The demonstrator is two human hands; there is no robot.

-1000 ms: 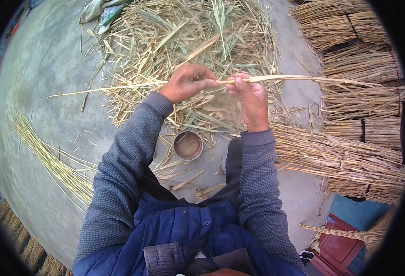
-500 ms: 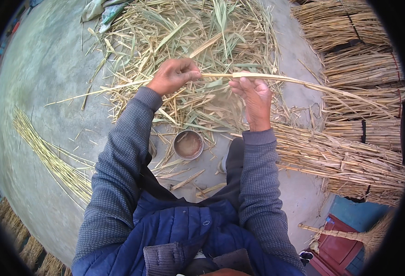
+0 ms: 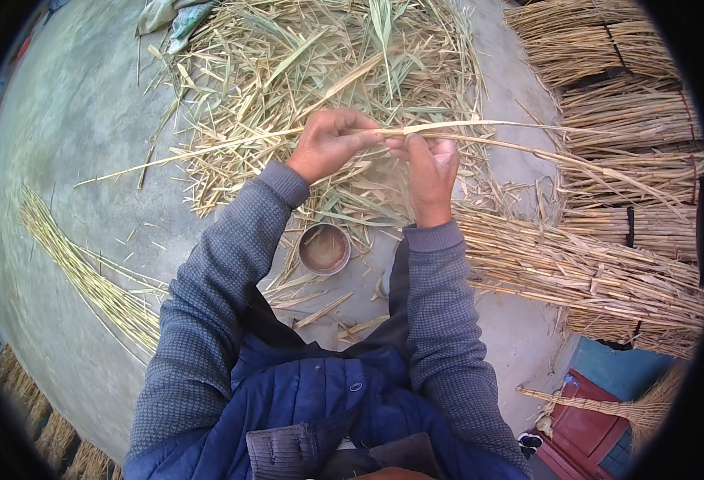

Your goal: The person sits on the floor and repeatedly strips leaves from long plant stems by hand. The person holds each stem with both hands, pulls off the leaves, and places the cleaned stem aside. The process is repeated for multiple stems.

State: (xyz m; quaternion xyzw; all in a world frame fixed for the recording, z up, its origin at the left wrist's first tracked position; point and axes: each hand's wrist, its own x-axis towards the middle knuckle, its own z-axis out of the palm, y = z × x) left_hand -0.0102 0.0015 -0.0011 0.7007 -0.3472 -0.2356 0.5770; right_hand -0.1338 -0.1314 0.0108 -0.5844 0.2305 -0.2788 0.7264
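A long dry reed stalk (image 3: 520,147) is stretched crosswise between my hands, over a heap of leaf scraps (image 3: 288,72). My left hand (image 3: 333,144) is closed round it, with the thin end running out to the left. Just to the right, my right hand (image 3: 427,166) pinches the same stalk, its fingertips almost touching the left ones. From that pinch a pale leaf sheath (image 3: 468,123) stands away from the stalk and reaches out to the right. The palm sides of the fingers are partly hidden.
A round metal bowl (image 3: 324,248) stands on the concrete floor between my legs. Peeled stalks (image 3: 88,276) lie at left. A loose reed bundle (image 3: 576,264) lies at right, by several tied bundles (image 3: 632,120). A straw broom (image 3: 608,410) is at lower right.
My left hand has moved right along the stalk, up to the right hand. The right hand has shifted slightly left, and the leaf sheath now stands further apart from the stalk.
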